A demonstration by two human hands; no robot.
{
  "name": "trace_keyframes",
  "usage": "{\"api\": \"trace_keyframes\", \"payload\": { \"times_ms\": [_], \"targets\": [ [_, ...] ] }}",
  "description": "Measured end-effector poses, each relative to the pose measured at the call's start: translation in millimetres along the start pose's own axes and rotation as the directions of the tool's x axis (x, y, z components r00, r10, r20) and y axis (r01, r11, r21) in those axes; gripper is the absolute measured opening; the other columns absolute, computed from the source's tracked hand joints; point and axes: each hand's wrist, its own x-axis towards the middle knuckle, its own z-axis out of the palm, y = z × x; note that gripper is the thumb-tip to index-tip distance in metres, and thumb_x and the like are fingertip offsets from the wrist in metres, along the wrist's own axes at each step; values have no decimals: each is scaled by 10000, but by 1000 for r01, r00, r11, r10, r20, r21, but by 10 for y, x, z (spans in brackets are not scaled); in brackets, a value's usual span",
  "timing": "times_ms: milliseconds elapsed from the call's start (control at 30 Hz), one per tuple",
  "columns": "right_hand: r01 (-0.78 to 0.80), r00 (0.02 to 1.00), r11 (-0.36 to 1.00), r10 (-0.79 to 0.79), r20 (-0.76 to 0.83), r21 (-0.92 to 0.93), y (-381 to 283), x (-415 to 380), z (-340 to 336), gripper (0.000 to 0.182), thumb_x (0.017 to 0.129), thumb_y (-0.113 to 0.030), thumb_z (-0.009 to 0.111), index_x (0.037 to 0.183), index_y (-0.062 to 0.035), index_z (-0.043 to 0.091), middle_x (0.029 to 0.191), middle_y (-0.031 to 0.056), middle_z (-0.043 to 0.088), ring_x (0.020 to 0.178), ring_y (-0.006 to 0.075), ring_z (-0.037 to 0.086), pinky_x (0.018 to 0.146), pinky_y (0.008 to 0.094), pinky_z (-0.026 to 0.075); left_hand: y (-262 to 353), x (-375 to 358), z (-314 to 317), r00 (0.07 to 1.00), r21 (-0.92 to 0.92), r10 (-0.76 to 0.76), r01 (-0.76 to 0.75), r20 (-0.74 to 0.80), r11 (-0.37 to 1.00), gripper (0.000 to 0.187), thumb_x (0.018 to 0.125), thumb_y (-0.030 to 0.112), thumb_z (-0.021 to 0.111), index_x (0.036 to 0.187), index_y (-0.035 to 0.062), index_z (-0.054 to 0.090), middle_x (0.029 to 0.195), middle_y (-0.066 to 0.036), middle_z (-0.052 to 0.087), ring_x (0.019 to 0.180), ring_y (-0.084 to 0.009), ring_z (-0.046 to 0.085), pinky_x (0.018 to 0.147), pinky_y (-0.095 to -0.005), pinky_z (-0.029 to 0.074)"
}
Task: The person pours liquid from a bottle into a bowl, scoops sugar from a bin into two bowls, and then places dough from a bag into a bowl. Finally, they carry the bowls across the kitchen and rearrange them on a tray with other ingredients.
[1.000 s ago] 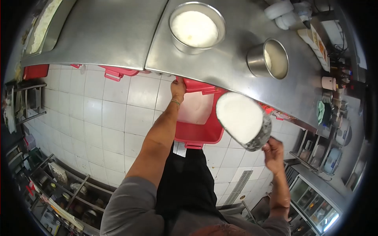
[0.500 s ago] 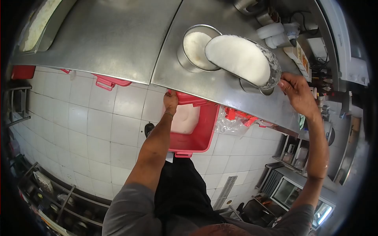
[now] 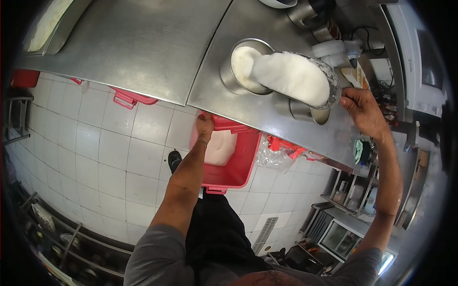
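Since prev. frame: right hand has tipped the scoop pot further over; its white powder load now slides toward the round steel bowl, whereas 0.5 s ago the load sat flat in the pot. Left hand unchanged, on the red bin.

Landmark = steel bowl, on the counter.
- Scoop pot: 1 pc, tilted, mouth lowered over the bowl's right rim, powder touching the bowl's contents. Right hand closed on its raised end, right of the bowl.
- Small steel pot: 1 pc, just below-right of the bowl, under the tilted scoop pot, partly hidden.
- Red bin: 1 pc open, below the bowl, past the counter edge, over the white tile floor; holds white powder. Left hand curled over its top rim, gripping.
- 2 more red latches/lids show under the counter edge, left of the bowl.
- Plastic bag w/ red items: below-right of the bowl, beside the bin.
- White bottles: right of the bowl; count cannot tell.

Steel vessels w/ powder visible: 2 (bowl, scoop pot).
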Motion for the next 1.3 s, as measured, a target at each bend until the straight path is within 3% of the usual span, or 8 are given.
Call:
{"api": "trace_keyframes", "payload": {
  "times_ms": [667, 967, 1167, 1300],
  "targets": [
    [-39, 999, 998, 37, -39, -43, -30, -98, -183, 199, 961, -134, 633, 976, 60, 675, 695, 82, 594, 644, 146, 466, 641, 340, 423, -53, 8, 13, 1000, -1, 24, -24, -17, 1000, 666, 939, 574, 574, 887, -88, 631, 884, -340, 647, 897, -506, 628, 756, -486, 491],
    [-31, 998, 999, 30, -56, -13, -1, -144, -230, 192, 948, -127, 642, 962, 62, 673, 663, 83, 576, 629, 150, 459, 621, 340, 409, -74, 35, 10, 1000, -44, 9, -9, -15, 999, 677, 918, 574, 619, 878, -101, 630, 858, -310, 666, 830, -449, 659, 733, -458, 495],
    [-8, 997, 999, 4, -81, -41, 13, -176, -255, 197, 947, -124, 636, 957, 70, 662, 658, 108, 566, 628, 161, 460, 620, 345, 410, 31, -50, -1, 997, -35, 29, -31, -77, 999, 654, 922, 549, 619, 854, -101, 629, 829, -324, 651, 825, -468, 646, 722, -465, 490],
    [17, 996, 999, -20, -82, -35, 3, -171, -271, 196, 939, -122, 642, 953, 72, 660, 663, 112, 560, 628, 163, 448, 618, 345, 407, -167, 110, 50, 999, -21, 25, -26, -39, 999, 648, 929, 541, 607, 826, -98, 631, 808, -329, 644, 811, -477, 641, 715, -473, 487]
  ]
}}
